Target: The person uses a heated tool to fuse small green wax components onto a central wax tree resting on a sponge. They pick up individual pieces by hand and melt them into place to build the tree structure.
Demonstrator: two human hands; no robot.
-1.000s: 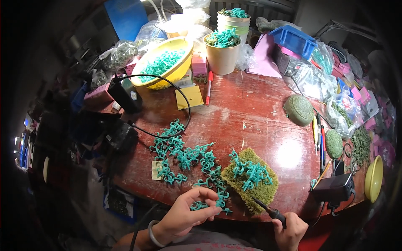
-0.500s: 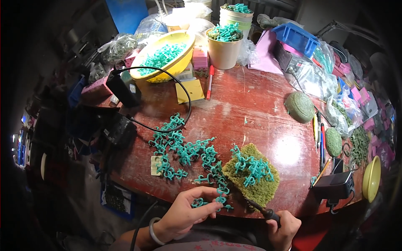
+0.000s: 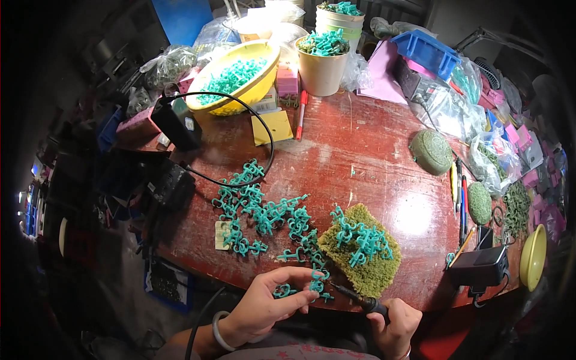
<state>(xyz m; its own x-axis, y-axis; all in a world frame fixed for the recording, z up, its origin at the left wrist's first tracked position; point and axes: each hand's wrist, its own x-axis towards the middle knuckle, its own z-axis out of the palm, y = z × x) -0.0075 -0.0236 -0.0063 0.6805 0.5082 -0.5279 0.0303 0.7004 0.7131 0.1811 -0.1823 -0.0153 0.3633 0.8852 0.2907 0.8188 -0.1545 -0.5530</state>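
The left hand (image 3: 264, 306) is at the near edge of the red tabletop (image 3: 372, 162), its grip pinched on a small teal plastic piece (image 3: 283, 292) between thumb and fingertips. The right hand (image 3: 396, 321) is clenched around the dark handle of a soldering-type tool (image 3: 354, 298), whose thin tip points up and left toward the held piece and ends just beside it. A loose pile of teal pieces (image 3: 264, 210) lies on the tabletop directly beyond the left hand. To its right, a green moss-like pad (image 3: 366, 267) carries several more teal pieces on its upper surface. A black cable (image 3: 264, 129) loops across the tabletop beyond the pile. At the far edge, a yellow bowl (image 3: 255, 90) and a beige bucket (image 3: 322, 69) both contain teal pieces.
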